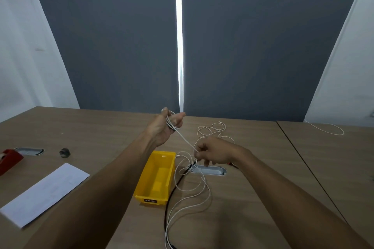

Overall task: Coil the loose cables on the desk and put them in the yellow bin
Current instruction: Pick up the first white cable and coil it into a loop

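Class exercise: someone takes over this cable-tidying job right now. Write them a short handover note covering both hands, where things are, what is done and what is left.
Left hand: raised over the desk, white cable looped around its fingers.
Right hand: pinches the same cable lower down, keeping it taut between the hands.
The rest of that cable lies loose on the desk, right of the yellow bin. A black cable runs beside the bin. Another white cable lies far right.
Done: a few loops wound. The bin looks empty.
Left: finish this coil, bin it, then coil and bin the others.
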### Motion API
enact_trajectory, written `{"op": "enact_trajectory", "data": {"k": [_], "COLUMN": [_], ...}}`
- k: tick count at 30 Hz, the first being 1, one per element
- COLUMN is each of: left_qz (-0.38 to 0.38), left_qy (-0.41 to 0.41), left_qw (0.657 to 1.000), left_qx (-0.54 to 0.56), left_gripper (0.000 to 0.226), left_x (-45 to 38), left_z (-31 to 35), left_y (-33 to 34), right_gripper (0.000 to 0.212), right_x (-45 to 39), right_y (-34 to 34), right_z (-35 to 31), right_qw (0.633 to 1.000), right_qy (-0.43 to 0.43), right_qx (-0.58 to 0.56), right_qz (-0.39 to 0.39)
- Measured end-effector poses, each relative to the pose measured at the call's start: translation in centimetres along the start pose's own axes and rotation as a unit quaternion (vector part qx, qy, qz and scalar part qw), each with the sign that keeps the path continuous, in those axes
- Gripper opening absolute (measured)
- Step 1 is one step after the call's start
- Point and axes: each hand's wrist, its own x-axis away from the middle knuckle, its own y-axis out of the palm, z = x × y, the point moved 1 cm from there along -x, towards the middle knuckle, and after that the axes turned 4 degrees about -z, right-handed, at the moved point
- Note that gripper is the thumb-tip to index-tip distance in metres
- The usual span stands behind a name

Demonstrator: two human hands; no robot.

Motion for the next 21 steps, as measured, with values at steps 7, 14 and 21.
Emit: {"op": "enact_trajectory", "data": {"k": [7,14,21], "left_qz": [0.022,-0.034,-0.052], "left_qy": [0.027,0.017,-0.011], "left_qw": [0.999,0.995,0.933], "left_qx": [0.009,-0.096,-0.356], "left_gripper": [0.040,0.042,0.039], "left_x": [0.1,1.7,2.4], "left_z": [3.8,4.7,2.5], "left_y": [-2.4,-3.4,-4.2], "right_gripper": [0.019,0.024,0.025], "right_x": [1.0,-0.3,-2.1], "right_y": [2.5,0.8,-2.3], "right_z": [5.6,6.4,1.0], "right_qw": [0.989,0.977,0.941], "right_qy": [0.112,0.173,0.069], "right_qx": [0.080,0.067,-0.176], "right_qz": [-0.059,0.102,0.282]}}
